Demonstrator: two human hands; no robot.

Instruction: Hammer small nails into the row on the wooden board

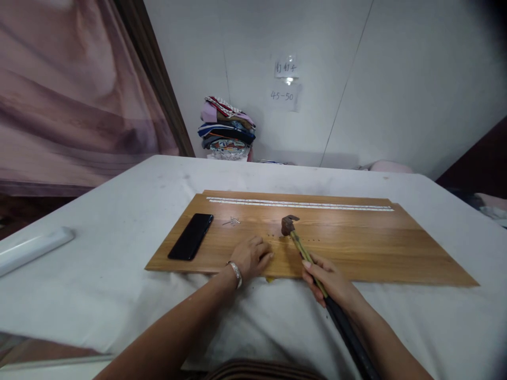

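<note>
My right hand (327, 277) is wrapped around the handle of a claw hammer (299, 247), partway up its shaft. The rusty head hangs just over a wooden board (376, 243), close to a row of small dark dots (273, 236) that look like nail heads or holes. To the left of the hammer, my left hand (249, 257) rests on the board near its front edge. Its fingers are loosely bent and the thumb stands apart, with nothing visible in them. Several loose nails (233, 220) lie on the board beyond that hand.
A black phone (190, 236) lies at the board's left end. Two white measuring strips (301, 205) run along its back. The board sits on a white-covered table (103, 227), with a white tube-like object (35, 249) at left. Folded clothes (227, 129) are stacked against the wall.
</note>
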